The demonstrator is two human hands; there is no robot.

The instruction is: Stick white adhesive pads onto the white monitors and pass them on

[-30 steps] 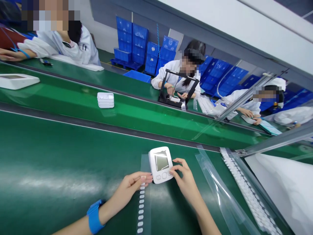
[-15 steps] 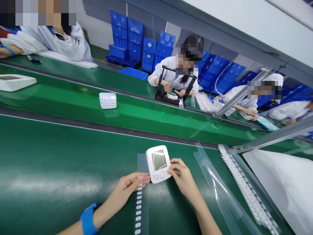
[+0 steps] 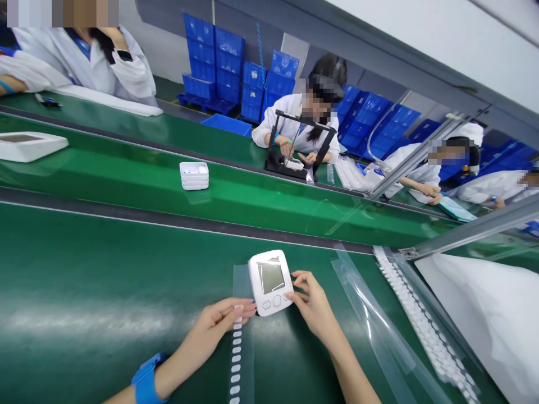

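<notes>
A white blood pressure monitor with a grey screen and three outlined buttons is tilted slightly above the green worktop. My right hand grips its right edge, thumb on the front near the right-hand button and fingers at the side. At the lower left corner of the monitor is my left hand, its fingertips closed in a pinch on a clear strip of small white oval stickers. The strip runs from under the thumb down to the bottom of the view. Part of it is hidden behind the monitor.
Clear film strips and a strip of white stickers lie at the right, beside a white sheet. Beyond the worktop, a green conveyor belt carries stacked white casings and another white device. Several co-workers sit across.
The stacked casings and the device on the belt have moved right. The co-worker at the far left has raised a hand. My hands keep nearly the same hold on monitor and strip.
</notes>
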